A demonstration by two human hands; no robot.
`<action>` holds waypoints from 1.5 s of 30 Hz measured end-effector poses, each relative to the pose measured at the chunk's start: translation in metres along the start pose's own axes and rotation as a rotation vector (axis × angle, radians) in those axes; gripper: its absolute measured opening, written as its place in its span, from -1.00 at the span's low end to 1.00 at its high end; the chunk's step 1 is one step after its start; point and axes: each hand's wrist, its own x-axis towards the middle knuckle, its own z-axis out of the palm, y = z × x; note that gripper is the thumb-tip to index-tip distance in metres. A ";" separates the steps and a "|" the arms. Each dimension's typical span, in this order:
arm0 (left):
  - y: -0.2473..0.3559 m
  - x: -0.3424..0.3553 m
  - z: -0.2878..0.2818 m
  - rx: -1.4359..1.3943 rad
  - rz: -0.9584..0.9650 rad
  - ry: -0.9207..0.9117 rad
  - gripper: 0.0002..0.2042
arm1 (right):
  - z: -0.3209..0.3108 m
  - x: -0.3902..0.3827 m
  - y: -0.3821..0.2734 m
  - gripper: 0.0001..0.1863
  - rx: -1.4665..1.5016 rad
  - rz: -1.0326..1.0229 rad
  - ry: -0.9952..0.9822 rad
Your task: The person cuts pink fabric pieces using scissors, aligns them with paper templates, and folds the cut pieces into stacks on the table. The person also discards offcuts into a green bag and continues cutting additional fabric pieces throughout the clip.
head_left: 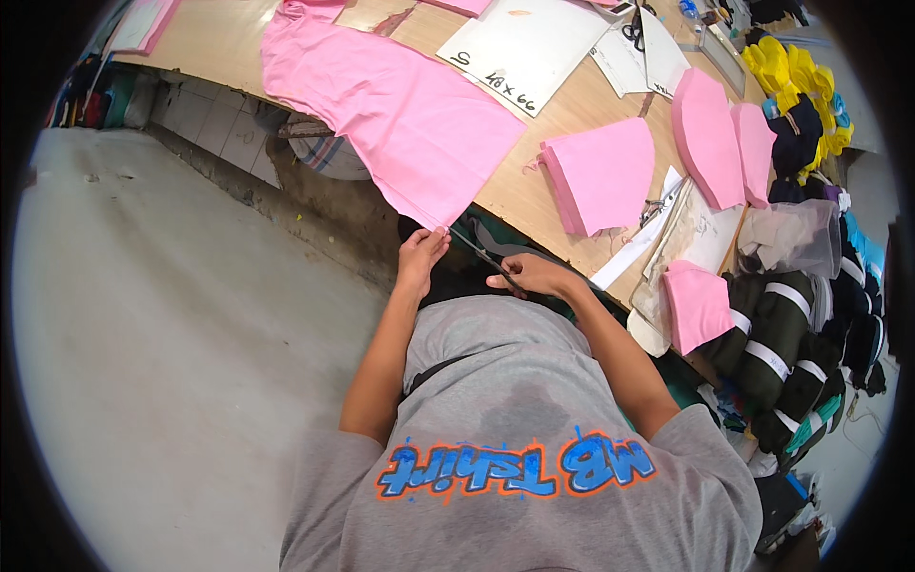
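Note:
A large piece of pink fabric (410, 105) lies across the table and hangs over its near edge, drawn down to a corner. My left hand (422, 255) pinches that corner between thumb and fingers. My right hand (536, 275) is closed round the handles of dark scissors (488, 258), just to the right. The blades point up and left, and their tips meet the fabric corner beside my left fingertips. The handles are mostly hidden by my right hand.
On the wooden table (572, 229) sit stacks of cut pink pieces (602, 176), white card patterns (515, 52) and a second pair of scissors (633, 34). Dark fabric rolls (777, 329) with white bands and yellow bundles (791, 76) crowd the right. Grey floor (191, 315) spreads left.

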 end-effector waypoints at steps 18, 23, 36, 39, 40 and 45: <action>0.005 -0.003 -0.003 0.013 -0.027 -0.010 -0.72 | 0.004 0.024 -0.017 -0.37 0.206 -0.041 -0.051; 0.007 -0.003 -0.002 0.014 -0.038 -0.022 -0.74 | -0.001 0.026 -0.021 -0.37 0.184 -0.062 -0.040; 0.005 -0.001 -0.003 -0.022 -0.047 -0.060 -0.77 | -0.008 0.025 -0.025 -0.38 0.120 -0.053 0.007; 0.004 0.001 -0.004 -0.017 -0.041 -0.061 -0.77 | -0.008 0.033 -0.031 -0.35 0.065 -0.038 0.024; 0.003 0.002 -0.004 -0.015 -0.040 -0.062 -0.77 | -0.008 0.037 -0.030 -0.33 0.062 -0.048 0.027; 0.003 0.002 -0.003 -0.013 -0.029 -0.063 -0.77 | -0.008 0.046 -0.033 -0.31 0.093 -0.079 0.021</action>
